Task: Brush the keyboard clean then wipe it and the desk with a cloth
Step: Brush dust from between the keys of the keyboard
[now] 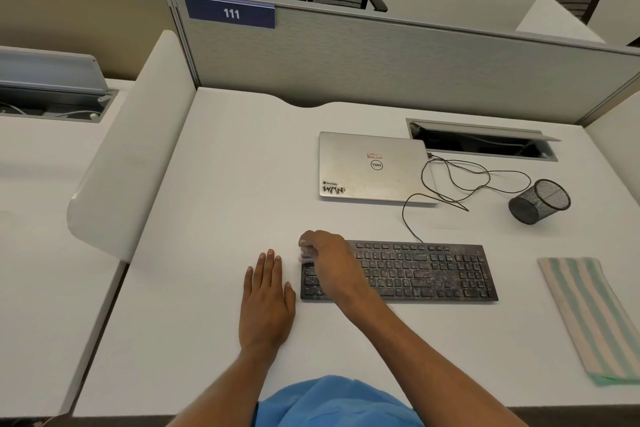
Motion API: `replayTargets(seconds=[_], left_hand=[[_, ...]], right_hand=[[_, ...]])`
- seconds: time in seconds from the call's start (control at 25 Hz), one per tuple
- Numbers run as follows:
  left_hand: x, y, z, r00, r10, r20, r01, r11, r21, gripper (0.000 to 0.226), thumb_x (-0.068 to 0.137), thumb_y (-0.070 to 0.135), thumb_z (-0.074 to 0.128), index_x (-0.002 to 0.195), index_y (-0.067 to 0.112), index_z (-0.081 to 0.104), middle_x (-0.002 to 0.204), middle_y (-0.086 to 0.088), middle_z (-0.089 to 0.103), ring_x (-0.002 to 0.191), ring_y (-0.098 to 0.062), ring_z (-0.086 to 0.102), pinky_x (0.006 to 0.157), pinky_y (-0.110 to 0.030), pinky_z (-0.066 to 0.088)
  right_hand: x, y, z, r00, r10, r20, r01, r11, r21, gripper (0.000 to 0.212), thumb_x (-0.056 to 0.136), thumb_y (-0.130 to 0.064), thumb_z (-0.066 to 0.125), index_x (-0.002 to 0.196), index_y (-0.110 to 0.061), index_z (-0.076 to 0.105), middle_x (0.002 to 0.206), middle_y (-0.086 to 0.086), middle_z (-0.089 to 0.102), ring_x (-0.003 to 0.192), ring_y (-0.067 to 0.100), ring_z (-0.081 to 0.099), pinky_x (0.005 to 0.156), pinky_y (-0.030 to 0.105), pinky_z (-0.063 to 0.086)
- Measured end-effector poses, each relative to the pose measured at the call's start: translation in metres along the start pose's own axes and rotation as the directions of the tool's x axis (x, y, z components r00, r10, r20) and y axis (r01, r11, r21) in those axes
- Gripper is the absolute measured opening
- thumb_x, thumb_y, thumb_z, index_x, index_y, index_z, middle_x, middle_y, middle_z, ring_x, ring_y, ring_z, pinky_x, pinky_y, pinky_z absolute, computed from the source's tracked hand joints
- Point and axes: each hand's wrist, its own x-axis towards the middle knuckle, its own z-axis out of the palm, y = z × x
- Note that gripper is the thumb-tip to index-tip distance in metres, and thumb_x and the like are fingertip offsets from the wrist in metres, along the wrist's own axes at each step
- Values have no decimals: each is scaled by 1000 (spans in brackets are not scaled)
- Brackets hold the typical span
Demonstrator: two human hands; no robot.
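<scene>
Keyboard (415, 270), speckled: right hand (329, 258) curled over its 9 o'clock end, pinching a small pale tool (307, 257), blurred; left hand (266, 302) flat on desk (207, 218), fingers straight.

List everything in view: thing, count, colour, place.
keyboard: 1, black, dusty, desk front centre
brush: 1, pale, blurred, at keyboard's left end
cloth: 1, green-white striped, desk front right
laptop: 1, silver, closed, behind keyboard
mesh cup: 1, black, tipped over, right of laptop
cables: count unclear, black, beside laptop
desk: 1, white
number sign: 1, blue, on partition
left hand: flat on desk, left of keyboard
right hand: grips brush over keyboard
</scene>
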Motion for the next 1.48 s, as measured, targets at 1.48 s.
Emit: replayTargets(seconds=[1.48], left_hand=[[-1, 0, -1, 1000, 5, -14, -6, 999, -40, 63, 105, 34, 32, 162, 7, 38, 172, -8, 29, 161, -20, 23, 131, -40, 6]], right_hand=[[7, 25, -15, 948, -21, -318, 44, 997, 67, 26, 96, -17, 46, 72, -8, 47, 61, 9, 52, 54, 20, 48, 52, 44, 52]])
